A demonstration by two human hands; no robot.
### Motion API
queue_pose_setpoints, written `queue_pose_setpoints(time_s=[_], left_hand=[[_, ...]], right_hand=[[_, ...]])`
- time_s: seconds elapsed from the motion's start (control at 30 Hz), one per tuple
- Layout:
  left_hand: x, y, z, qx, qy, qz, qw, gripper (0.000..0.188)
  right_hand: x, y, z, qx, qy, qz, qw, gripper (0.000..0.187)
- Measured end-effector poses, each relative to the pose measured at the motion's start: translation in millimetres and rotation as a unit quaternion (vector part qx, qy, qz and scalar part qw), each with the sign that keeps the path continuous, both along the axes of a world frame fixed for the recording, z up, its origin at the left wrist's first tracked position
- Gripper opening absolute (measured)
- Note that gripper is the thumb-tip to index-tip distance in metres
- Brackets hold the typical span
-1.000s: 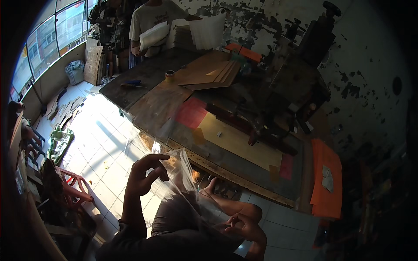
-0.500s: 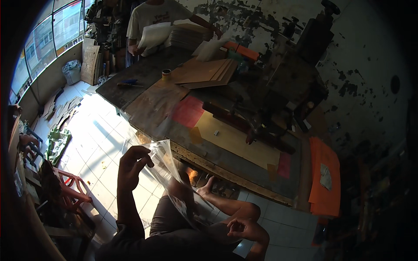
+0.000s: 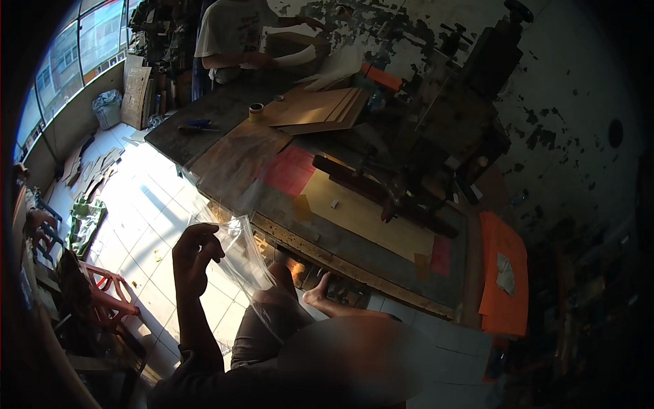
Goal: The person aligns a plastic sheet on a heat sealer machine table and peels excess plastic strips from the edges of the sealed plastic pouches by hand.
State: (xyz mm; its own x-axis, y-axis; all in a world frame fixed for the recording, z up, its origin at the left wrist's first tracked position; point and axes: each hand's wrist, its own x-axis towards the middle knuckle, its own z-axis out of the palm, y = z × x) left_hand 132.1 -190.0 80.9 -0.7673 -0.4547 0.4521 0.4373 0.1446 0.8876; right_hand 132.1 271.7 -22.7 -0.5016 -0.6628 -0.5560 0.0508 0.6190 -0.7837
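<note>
My left hand [image 3: 193,259] is raised beside the near edge of the worktable, fingers pinched on a clear plastic sheet [image 3: 246,255]. The thin, creased sheet hangs from the fingertips toward my lap, and the tabletop's worn edge shows through it. Below is my knee in dark shorts [image 3: 262,334]. At the lower middle a brownish blurred patch covers the place where my right hand was, so its fingers and anything in them cannot be made out.
The worktable [image 3: 225,163] bears a cream board [image 3: 361,218] with pink and orange patches, under a dark machine [image 3: 436,150]. Orange sheets [image 3: 503,286] hang at its right end. Brown boards [image 3: 320,112] and a tape roll [image 3: 255,112] lie farther back. A co-worker [image 3: 231,34] handles paper sheets. A red stool [image 3: 109,300] stands left.
My left hand has shifted slightly left with the plastic sheet. My right hand, half-curled earlier at the lower right, is lost in blur. The co-worker's hands and paper have moved.
</note>
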Motion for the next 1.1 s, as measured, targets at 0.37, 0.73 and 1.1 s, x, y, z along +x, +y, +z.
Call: queue_pose_setpoints(time_s=[0.37,0.73,1.1], left_hand=[[7,-8,4,0.016,0.029,0.009,0.999,0.033],[6,13,22,0.021,0.060,-0.040,0.997,0.038],[14,6,25,-0.044,0.033,-0.008,0.998,0.039]], right_hand=[[13,25,-16,0.065,-0.067,-0.001,0.996,0.041],[-18,-39,-22,-0.023,0.050,0.110,0.992,0.053],[-37,-97,-46,-0.407,-0.151,0.054,0.900,0.026]])
